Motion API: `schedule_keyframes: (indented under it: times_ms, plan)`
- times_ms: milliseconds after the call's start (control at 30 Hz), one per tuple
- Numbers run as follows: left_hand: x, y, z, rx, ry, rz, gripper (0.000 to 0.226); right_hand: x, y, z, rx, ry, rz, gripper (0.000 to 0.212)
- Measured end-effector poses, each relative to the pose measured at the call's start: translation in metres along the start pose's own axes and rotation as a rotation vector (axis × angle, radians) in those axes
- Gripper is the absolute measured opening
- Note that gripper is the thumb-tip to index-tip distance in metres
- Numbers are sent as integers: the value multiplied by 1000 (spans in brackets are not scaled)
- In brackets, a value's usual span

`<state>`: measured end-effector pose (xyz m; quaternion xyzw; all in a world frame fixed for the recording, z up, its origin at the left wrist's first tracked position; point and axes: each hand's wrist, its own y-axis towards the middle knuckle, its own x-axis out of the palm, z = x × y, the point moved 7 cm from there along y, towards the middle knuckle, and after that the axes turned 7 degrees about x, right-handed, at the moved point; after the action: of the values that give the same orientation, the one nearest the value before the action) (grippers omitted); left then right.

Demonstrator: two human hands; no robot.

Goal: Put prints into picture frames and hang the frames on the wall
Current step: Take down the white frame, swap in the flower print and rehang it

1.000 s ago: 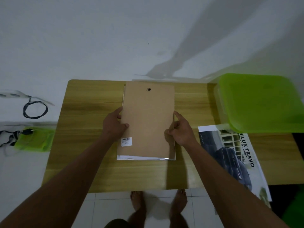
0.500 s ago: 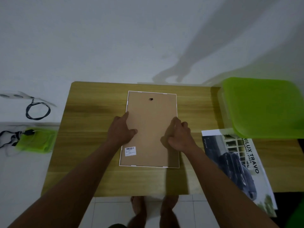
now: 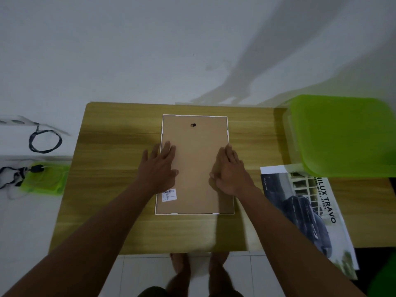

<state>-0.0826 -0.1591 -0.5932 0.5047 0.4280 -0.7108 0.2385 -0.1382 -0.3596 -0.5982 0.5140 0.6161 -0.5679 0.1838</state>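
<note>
1. The picture frame lies face down in the middle of the wooden surface. Its long side runs away from the person, and a brown backing board sits inside a thin white rim.
2. The left grip is released: palm down, fingers straight, flat on the board at the frame's left edge. Its outer fingers spill over the rim onto the surface.
3. The right grip is loosened too and grasps nothing. Its fingers stretch along the right rim and press down, with the thumb lying inward on the board.
4. On the board there's a small dark hanging hole, centred near the far end. A white barcode sticker sits at the near-left corner, right beside the left wrist.
5. Out to the right, a car print lies apart from the frame and overhangs the surface's near edge. Its far end is partly hidden by a bright green plastic tub at the far right.
6. Off to the left, away from the surface, sit a small green tray and a looped black cable.
7. Bare feet show below the near edge.
</note>
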Motion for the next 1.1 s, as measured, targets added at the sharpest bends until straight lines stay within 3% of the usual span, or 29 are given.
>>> schedule_keyframes:
  times_ms: [200,433,667,933,1100]
  plan:
    - [0,6,2,72,-84,-35,84,-7,4,-6,-38,-7,-5,97]
    - [9,9,0,94,-96,-104,123,-20,16,-10,-98,-77,-25,96]
    - [-6,24,8,86,20,-102,129,-10,22,-20,-123,-193,-71,136]
    - [8,29,11,171,-21,-179,124,-2,8,-13,-171,-142,-19,123]
    - [5,15,14,159,-8,-154,118,10,-6,-6,-192,-181,-129,126]
